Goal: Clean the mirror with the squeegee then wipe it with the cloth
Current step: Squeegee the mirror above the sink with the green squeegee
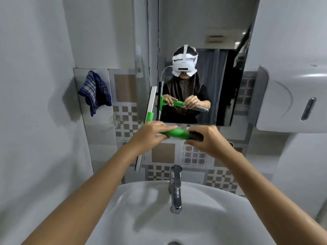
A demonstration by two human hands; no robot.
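The squeegee [177,134] has a green handle with a dark end and a long white blade that stands upright by the mirror's lower left edge. My left hand [150,134] grips the handle near the blade. My right hand [206,138] holds the dark end of the handle. The mirror [203,41] hangs on the wall above the sink and reflects a person wearing a white headset. A blue checked cloth [95,91] hangs on the wall to the left of the mirror, apart from both hands.
A white sink [141,209] with a chrome tap [175,188] lies below my arms. A grey paper dispenser [292,96] juts out on the right wall. Checked tiles cover the wall under the mirror.
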